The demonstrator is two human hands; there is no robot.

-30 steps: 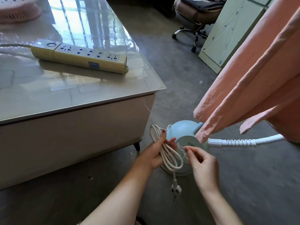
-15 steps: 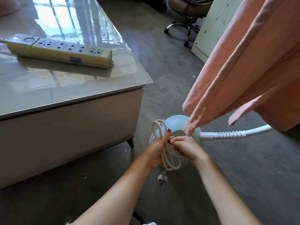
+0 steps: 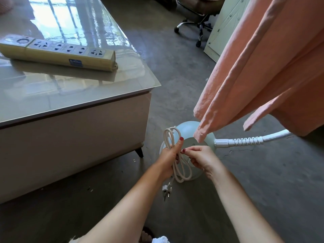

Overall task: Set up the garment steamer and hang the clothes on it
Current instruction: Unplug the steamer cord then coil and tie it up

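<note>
The pale blue steamer base (image 3: 187, 128) stands on the concrete floor, partly hidden behind both hands. My left hand (image 3: 169, 157) grips a coiled white power cord (image 3: 177, 165); its plug (image 3: 166, 189) dangles below. My right hand (image 3: 201, 159) pinches the middle of the coil with its fingertips. A white ribbed steam hose (image 3: 249, 140) runs right from the base. A peach garment (image 3: 263, 67) hangs at the upper right, its hem over the base.
A glossy low table (image 3: 98, 95) fills the left, with a yellow power strip (image 3: 57, 53) lying on it. A wheeled office chair (image 3: 196, 23) and a pale green cabinet (image 3: 220, 32) stand at the back. My foot (image 3: 145, 236) shows at the bottom edge.
My right hand came in from the right and closed its fingertips on the cord bundle beside my left thumb. The view shifted slightly; the coil stays in my left hand.
</note>
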